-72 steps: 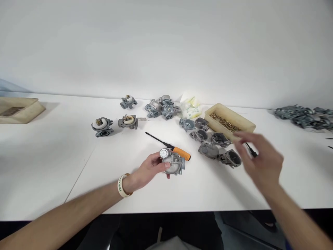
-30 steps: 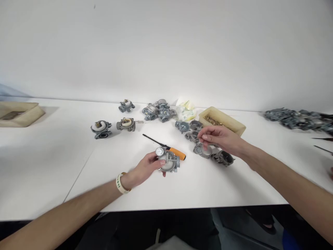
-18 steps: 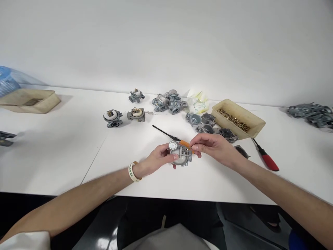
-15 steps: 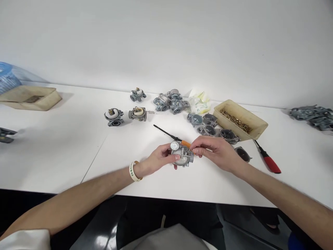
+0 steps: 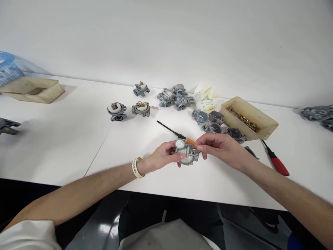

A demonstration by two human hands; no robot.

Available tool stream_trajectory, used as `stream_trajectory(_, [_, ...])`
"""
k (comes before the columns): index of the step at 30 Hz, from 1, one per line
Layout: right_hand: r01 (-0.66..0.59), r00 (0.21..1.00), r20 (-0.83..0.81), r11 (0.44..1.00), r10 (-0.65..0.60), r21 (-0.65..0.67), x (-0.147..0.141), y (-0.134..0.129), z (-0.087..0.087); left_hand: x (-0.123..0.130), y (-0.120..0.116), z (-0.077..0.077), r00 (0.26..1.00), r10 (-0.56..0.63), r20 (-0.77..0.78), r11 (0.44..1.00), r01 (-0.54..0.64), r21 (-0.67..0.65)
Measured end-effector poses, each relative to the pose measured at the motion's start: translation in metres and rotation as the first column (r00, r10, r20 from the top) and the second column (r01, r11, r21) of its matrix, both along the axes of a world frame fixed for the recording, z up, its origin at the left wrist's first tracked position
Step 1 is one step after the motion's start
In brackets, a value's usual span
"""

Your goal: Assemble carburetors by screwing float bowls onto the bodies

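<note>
A grey metal carburetor [image 5: 186,155] is held over the front part of the table, its rounded cover facing up. My left hand [image 5: 166,155] grips it from the left, thumb on the cover. At its right side, my right hand [image 5: 213,145] pinches a small brass-coloured screw [image 5: 195,148] between thumb and fingertips. Just behind the carburetor lies a screwdriver [image 5: 170,130] with a black shaft and an orange handle, which is partly hidden by my right hand.
Carburetors with white floats [image 5: 117,110] stand back left, assembled ones [image 5: 179,97] behind centre. Grey bowls [image 5: 215,127] lie beside a tray of brass screws [image 5: 269,126]. A red-handled screwdriver [image 5: 279,166] is right; another tray [image 5: 49,95] is far left.
The view has shifted slightly. My left hand still holds the carburetor, and my right hand stays pinched at its right side, with the small screw now easier to see.
</note>
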State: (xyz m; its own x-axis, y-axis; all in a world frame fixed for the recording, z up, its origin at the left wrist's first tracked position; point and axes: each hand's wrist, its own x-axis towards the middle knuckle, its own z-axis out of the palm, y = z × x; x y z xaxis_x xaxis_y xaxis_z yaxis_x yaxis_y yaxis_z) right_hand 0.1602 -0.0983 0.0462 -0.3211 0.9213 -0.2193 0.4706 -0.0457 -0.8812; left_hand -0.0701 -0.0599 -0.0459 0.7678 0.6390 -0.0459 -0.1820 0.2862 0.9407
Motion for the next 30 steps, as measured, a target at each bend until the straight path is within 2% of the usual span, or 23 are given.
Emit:
stream_trajectory(5, [0.008,0.996,0.086,1.0,-0.01,0.018,0.0,-0.004,0.002,0.001,0.0,0.003,1.0,0.011,0.01,1.0,-0.011,-0.007])
stream_trajectory(9, [0.02,0.987,0.156,0.996,-0.034,0.089,-0.001,-0.005,-0.001,0.002,0.0,0.002,1.0,0.016,0.013,1.0,-0.016,-0.024])
stream_trajectory(13, [-0.023,0.972,0.232,0.983,-0.02,0.181,-0.003,-0.006,-0.005,0.002,0.0,-0.001,0.999,0.035,0.018,0.999,-0.035,-0.035])
stream_trajectory(17, [-0.094,0.967,0.254,0.948,0.014,0.305,-0.006,-0.008,-0.009,0.001,0.001,-0.003,0.999,0.04,0.024,0.999,-0.039,-0.03])
stream_trajectory(23, [-0.081,0.969,0.242,0.876,-0.041,0.475,-0.008,-0.013,-0.017,0.001,0.001,-0.004,0.999,0.022,0.033,1.0,-0.022,0.002])
stream_trajectory(26, [-0.103,0.974,0.228,0.884,-0.004,0.455,-0.006,-0.013,-0.017,0.0,0.001,-0.004,1.0,0.011,0.025,1.0,-0.011,-0.006])
stream_trajectory(30, [-0.103,0.975,0.219,0.944,0.034,0.313,-0.005,-0.01,-0.012,0.0,0.001,-0.001,1.0,-0.005,0.006,1.0,0.005,-0.009])
